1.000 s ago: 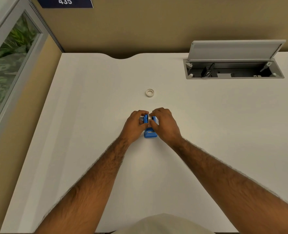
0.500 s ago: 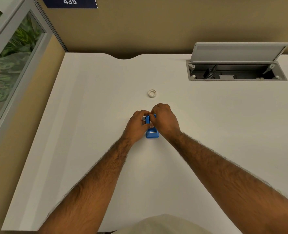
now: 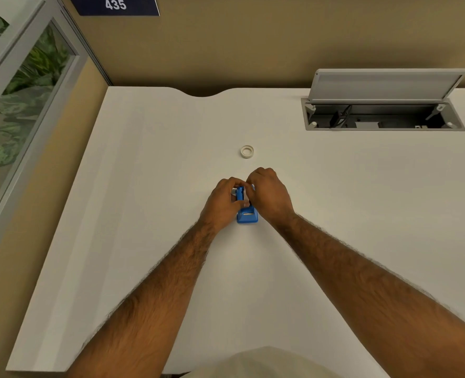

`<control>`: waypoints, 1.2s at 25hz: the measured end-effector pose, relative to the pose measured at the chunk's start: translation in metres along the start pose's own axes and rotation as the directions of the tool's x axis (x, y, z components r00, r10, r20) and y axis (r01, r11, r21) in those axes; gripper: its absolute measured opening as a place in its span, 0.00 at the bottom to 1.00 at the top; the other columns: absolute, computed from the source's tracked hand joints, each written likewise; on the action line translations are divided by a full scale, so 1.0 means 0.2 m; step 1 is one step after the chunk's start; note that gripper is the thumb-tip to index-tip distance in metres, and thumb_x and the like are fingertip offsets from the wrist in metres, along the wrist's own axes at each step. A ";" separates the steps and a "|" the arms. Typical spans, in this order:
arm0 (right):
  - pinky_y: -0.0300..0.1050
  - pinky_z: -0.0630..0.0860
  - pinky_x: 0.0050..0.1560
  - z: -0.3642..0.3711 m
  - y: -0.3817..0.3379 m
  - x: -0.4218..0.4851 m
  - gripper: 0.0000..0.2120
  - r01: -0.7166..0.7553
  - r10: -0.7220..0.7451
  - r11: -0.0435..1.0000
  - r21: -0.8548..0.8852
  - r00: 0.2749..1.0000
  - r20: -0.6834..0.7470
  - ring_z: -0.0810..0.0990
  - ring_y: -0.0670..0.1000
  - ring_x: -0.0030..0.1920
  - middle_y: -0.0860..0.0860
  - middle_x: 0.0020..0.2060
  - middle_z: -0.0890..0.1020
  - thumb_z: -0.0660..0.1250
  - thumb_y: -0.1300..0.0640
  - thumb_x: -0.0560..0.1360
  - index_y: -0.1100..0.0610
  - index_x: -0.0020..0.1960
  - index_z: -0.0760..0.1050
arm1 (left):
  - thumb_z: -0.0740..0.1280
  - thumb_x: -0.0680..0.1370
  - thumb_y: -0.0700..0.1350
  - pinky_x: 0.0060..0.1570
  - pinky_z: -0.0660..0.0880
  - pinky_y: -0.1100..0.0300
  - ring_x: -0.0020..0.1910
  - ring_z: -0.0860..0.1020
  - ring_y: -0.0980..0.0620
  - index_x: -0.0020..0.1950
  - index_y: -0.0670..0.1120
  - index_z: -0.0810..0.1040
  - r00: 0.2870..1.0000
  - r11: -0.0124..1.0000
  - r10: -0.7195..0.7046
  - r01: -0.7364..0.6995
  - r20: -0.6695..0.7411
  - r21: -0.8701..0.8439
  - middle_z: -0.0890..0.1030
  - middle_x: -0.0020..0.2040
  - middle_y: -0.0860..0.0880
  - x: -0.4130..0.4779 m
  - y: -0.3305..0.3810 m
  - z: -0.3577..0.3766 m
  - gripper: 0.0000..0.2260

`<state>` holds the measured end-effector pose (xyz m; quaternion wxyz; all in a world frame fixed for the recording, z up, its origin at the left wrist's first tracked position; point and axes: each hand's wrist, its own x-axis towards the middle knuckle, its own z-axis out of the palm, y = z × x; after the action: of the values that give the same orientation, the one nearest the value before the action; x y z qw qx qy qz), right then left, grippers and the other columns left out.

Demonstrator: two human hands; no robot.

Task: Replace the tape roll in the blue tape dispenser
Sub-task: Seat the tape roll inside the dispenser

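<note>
A small blue tape dispenser (image 3: 247, 215) stands on the white desk (image 3: 144, 214) in the middle of the head view, its cutter end toward me. My left hand (image 3: 221, 204) grips its left side with curled fingers. My right hand (image 3: 269, 195) curls over the top and right side, fingertips pinching at the roll area, which is mostly hidden. A white tape roll (image 3: 246, 151) lies flat on the desk a short way beyond both hands, apart from them.
An open cable hatch (image 3: 384, 117) with a raised grey lid is set into the desk at the back right. A brown wall runs behind the desk. A glass partition (image 3: 21, 105) stands to the left.
My right hand has shifted up and over the top of the dispenser. The left hand keeps its hold. The dispenser stays in place; the view has drifted slightly.
</note>
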<state>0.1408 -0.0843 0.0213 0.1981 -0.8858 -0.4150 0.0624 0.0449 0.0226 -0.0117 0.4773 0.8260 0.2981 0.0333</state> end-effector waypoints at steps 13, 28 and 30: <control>0.45 0.72 0.51 -0.02 0.06 -0.01 0.09 -0.102 0.086 0.971 0.215 0.993 0.080 0.76 0.52 0.54 0.52 0.51 0.82 0.68 0.51 0.76 0.56 0.51 0.81 | 0.77 0.71 0.42 0.34 0.72 0.75 0.42 0.78 0.64 0.55 0.56 0.73 1.000 1.000 0.014 -0.014 0.020 -0.021 0.75 0.57 0.55 0.00 0.01 -0.01 0.19; 0.39 0.67 0.52 -0.01 0.09 -0.02 0.10 -0.146 0.113 0.949 0.281 0.985 0.130 0.75 0.47 0.53 0.50 0.55 0.82 0.70 0.53 0.75 0.52 0.56 0.82 | 0.77 0.71 0.43 0.38 0.69 0.74 0.46 0.78 0.56 0.57 0.54 0.73 1.000 1.000 -0.016 0.017 0.021 -0.004 0.75 0.57 0.55 0.01 0.00 -0.01 0.20; 0.40 0.68 0.48 -0.01 0.08 -0.02 0.09 -0.130 0.109 0.956 0.263 0.990 0.094 0.76 0.48 0.49 0.50 0.51 0.82 0.71 0.55 0.75 0.52 0.54 0.83 | 0.77 0.71 0.43 0.38 0.69 0.75 0.46 0.79 0.56 0.56 0.55 0.72 1.000 1.000 -0.015 0.015 0.024 0.001 0.75 0.57 0.55 0.01 0.00 -0.01 0.20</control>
<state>0.1504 -0.0978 0.0169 0.2957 -0.8711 -0.3559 0.1647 0.0465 0.0251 -0.0110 0.4805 0.8244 0.2986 0.0199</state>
